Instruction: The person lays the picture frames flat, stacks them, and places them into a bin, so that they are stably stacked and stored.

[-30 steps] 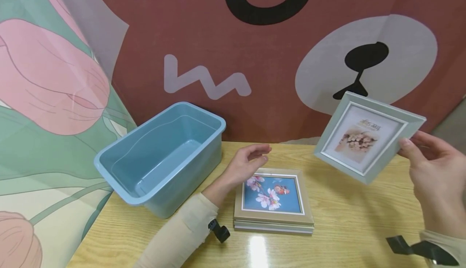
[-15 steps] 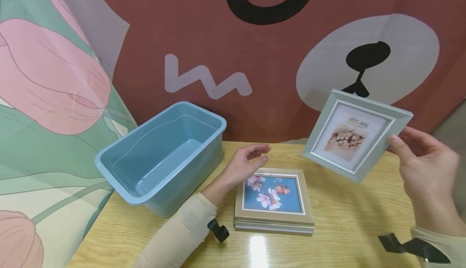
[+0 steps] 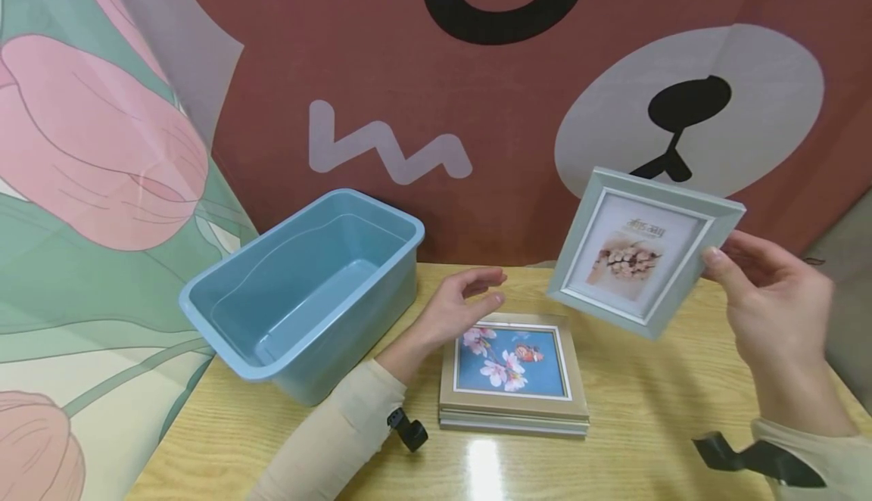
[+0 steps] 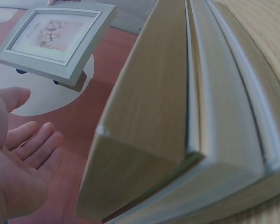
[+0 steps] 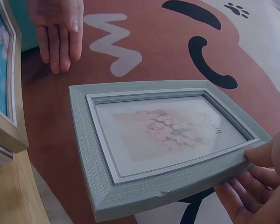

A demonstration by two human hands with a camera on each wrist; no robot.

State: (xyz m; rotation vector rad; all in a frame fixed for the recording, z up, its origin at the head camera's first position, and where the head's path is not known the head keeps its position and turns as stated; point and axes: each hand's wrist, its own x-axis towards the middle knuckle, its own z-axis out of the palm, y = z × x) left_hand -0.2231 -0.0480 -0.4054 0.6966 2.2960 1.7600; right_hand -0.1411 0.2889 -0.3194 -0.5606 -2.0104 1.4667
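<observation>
Right hand [image 3: 780, 304] pinching a grey-green picture frame [image 3: 643, 255], printed lettering [image 3: 646, 227] — unreadable; left hand [image 3: 462, 306] relaxed, near stacked frames [image 3: 514, 376]

Free air between left hand [image 3: 455, 310] and raised frame [image 3: 630, 255], frame stack [image 3: 514, 376] below

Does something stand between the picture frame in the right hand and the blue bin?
Yes. In the head view, the left hand lies between the picture frame and the blue bin, hiding the far left corner of the frame stack. The stack lies lower, on the table. Nothing else visible stands between.
</observation>
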